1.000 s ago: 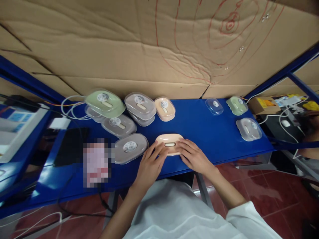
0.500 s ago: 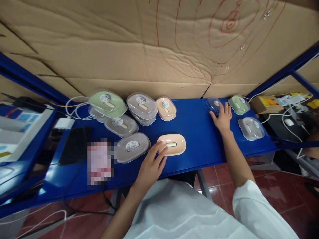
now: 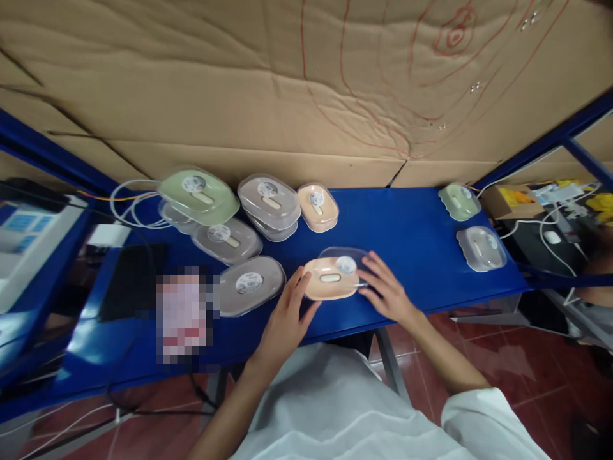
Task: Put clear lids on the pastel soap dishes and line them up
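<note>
A peach oval dish (image 3: pixel 318 289) with a pale bar in its middle lies near the front edge of the blue table. My left hand (image 3: pixel 286 313) has its fingers on the dish's left end. My right hand (image 3: pixel 387 291) grips the right side of a clear lid (image 3: pixel 345 255) with a round white label. The lid overlaps the upper right part of the dish and is slightly offset from it. To the left of my left hand lies a grey lidded dish (image 3: pixel 251 285).
Behind stand green (image 3: pixel 211 195), grey (image 3: pixel 271 198) and peach (image 3: pixel 317 207) lidded dishes. At the right are a green one (image 3: pixel 460 201) and a grey one (image 3: pixel 482 249). A blurred pink item (image 3: pixel 182 310) and cables lie at left.
My right hand has come from the back right to the peach dish, bringing the clear lid over it. My left hand has stayed at the dish's left end.
</note>
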Tool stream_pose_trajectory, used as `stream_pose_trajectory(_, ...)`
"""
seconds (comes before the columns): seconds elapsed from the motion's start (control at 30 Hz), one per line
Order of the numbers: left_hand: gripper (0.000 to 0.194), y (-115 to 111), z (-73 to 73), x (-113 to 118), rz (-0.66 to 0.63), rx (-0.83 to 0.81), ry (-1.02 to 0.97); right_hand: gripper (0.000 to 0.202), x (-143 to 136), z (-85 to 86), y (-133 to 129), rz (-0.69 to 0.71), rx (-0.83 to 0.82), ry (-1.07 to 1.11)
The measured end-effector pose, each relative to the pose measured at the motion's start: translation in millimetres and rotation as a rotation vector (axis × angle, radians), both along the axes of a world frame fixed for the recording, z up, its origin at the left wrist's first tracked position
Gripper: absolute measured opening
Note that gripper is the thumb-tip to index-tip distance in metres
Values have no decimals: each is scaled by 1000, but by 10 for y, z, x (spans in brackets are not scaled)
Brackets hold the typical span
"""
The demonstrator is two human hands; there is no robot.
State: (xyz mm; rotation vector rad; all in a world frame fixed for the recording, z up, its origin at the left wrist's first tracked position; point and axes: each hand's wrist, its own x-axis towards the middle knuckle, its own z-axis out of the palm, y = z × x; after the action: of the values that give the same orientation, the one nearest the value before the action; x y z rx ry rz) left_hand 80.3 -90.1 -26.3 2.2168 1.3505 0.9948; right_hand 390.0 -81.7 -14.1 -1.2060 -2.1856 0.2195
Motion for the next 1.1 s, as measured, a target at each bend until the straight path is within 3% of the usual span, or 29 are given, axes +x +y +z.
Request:
stream_pose_trajectory(0.07,69,2,-14,1,-7,15,12,49,-185,-31,-104,136,-17,-31)
stream_pose_trajectory(0.17,58,-3,-34,-10,-14,38,35,53,-265,-31,-96,187,-36,-88)
stream_pose_trajectory(0.63,56,22,-74,-44,40,-38,19,57,-317,-20,37,147,-33,-219)
stream_pose_trajectory(0.87,52,24,-77,-40,28,-36,14,61,-398,151,109,138,15,-259)
stream_pose_trajectory(1.1,59,27,-110,-37,12,-31,12,65,-394,309,108,125,-46,-295)
